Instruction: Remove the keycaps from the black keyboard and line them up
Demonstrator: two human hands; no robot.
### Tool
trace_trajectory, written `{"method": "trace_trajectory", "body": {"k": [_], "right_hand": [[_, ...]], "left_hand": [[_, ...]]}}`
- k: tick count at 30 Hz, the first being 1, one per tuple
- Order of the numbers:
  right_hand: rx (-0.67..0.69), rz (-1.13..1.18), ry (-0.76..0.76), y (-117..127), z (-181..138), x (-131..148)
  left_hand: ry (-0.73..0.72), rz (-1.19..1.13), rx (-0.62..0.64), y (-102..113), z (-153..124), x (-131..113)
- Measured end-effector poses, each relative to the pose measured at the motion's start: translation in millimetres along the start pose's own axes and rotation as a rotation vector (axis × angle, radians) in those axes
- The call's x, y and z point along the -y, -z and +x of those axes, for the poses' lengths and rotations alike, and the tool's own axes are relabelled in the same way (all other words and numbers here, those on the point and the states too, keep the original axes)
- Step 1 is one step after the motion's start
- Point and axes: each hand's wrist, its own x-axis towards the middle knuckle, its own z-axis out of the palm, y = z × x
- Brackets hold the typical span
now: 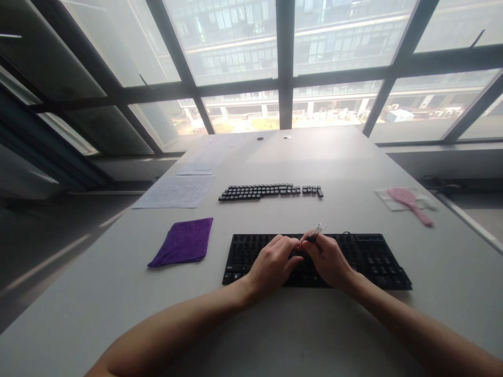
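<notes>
A black keyboard (251, 251) lies before me on the table, with many of its keycaps off across the main block. Above its upper middle, my right hand (328, 256) pinches a keycap puller (320, 229), whose pale wire prongs stick up past the fingers. A small dark piece (312, 238) shows at those fingertips; whether it is the puller's handle or a keycap is unclear. My left hand (273, 260) is curled over the keys, its fingertips meeting the right ones. Whatever sits between them is hidden. Behind the keyboard, loose black keycaps (259, 192) stand in rows.
To the left lies a folded purple cloth (183, 241), with paper sheets (175, 191) beyond it. A pink brush-like object (408, 201) rests on a white packet (385, 200) at the right. Two round holes pierce the white table (334, 157) near the windows.
</notes>
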Motion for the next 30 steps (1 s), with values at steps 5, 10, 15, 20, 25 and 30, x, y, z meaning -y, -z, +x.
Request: {"method": "trace_trajectory", "body": {"k": [5, 10, 15, 20, 25, 30], "right_hand": [[0.028, 0.026, -0.114, -1, 2, -3], [0.027, 0.166, -0.154, -1, 4, -3], [-0.017, 0.306, -0.185, -2, 5, -4], [-0.037, 0.386, -0.202, -4, 7, -8], [-0.034, 0.388, -0.210, -6, 7, -10], [-0.027, 0.365, -0.213, -5, 8, -9]], "left_hand": [[-0.136, 0.249, 0.085, 5, 3, -5], [-0.145, 0.300, 0.075, 6, 6, -7], [-0.117, 0.233, 0.065, 11, 8, -9], [0.068, 0.100, 0.026, 39, 34, 27], [0.176, 0.154, -0.055, 56, 67, 112], [0.160, 0.267, 0.006, 49, 72, 168]]}}
